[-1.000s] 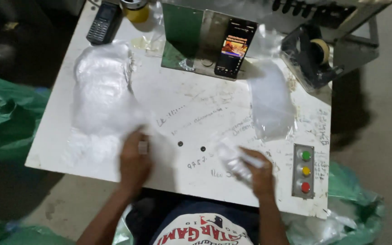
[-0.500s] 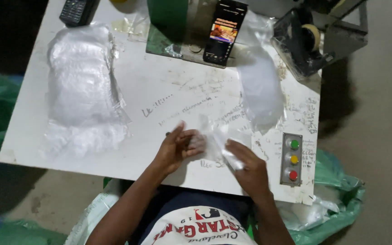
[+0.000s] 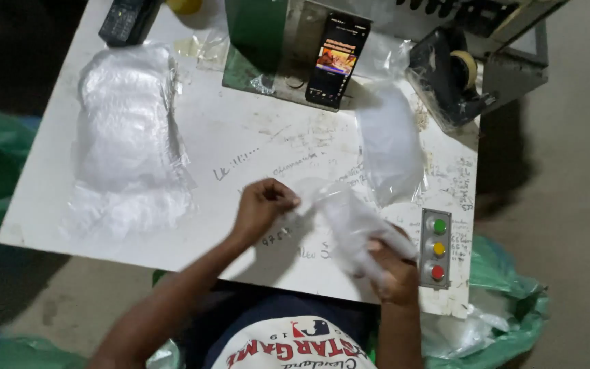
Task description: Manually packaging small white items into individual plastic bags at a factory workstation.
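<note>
— Near the lower middle of the frame, what are we holding?

— We pinch a clear plastic bag between both hands. Our left hand is closed on its upper left edge, fingers bunched tight. Our right hand grips the bag's lower end, just beside the button panel with green, yellow and red buttons.

— And the bag itself?

— We hold it just above the white tabletop, stretched slantwise from one hand to the other.

— What else do we see?

— At the upper left lies a stack of clear bags. Right of centre lies another bag with white contents. At the top a phone leans upright with its screen lit, and a tape dispenser sits at the upper right.
</note>
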